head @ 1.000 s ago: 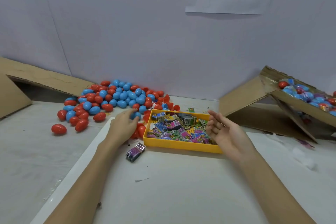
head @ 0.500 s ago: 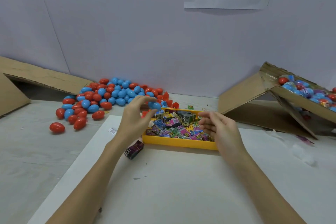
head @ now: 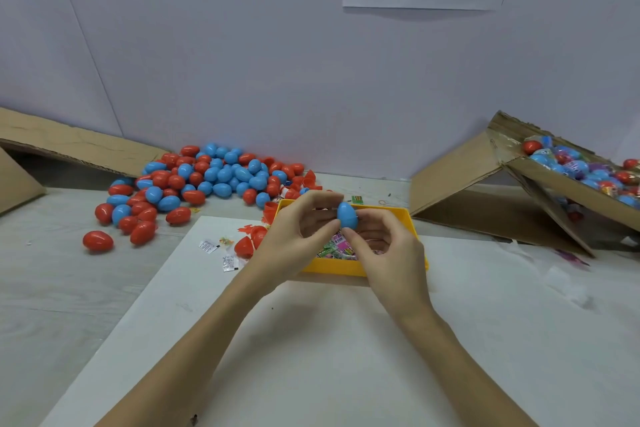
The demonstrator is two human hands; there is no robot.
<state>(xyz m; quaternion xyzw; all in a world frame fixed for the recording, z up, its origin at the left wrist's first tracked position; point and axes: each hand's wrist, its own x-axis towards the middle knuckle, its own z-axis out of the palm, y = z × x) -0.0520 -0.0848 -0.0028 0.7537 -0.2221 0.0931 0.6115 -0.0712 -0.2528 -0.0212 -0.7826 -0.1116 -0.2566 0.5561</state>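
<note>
A blue plastic egg (head: 347, 216) is held upright above the yellow tray (head: 405, 216). My left hand (head: 298, 230) pinches it from the left with thumb and fingers. From the right, my right hand (head: 386, 246) grips the same egg with its fingertips. The tray holds several small colourful packets (head: 337, 246), mostly hidden behind my hands. A heap of red and blue eggs (head: 207, 180) lies on the table behind and to the left.
A lone red egg (head: 98, 241) sits far left. Small white sachets (head: 209, 246) and red egg halves (head: 246, 244) lie left of the tray. A tilted cardboard box (head: 540, 184) with wrapped eggs stands at right; a cardboard flap (head: 69, 146) is at left.
My left hand took a blue egg from the heap and carried it right, over the tray. My right hand came in and now grips the egg too.
</note>
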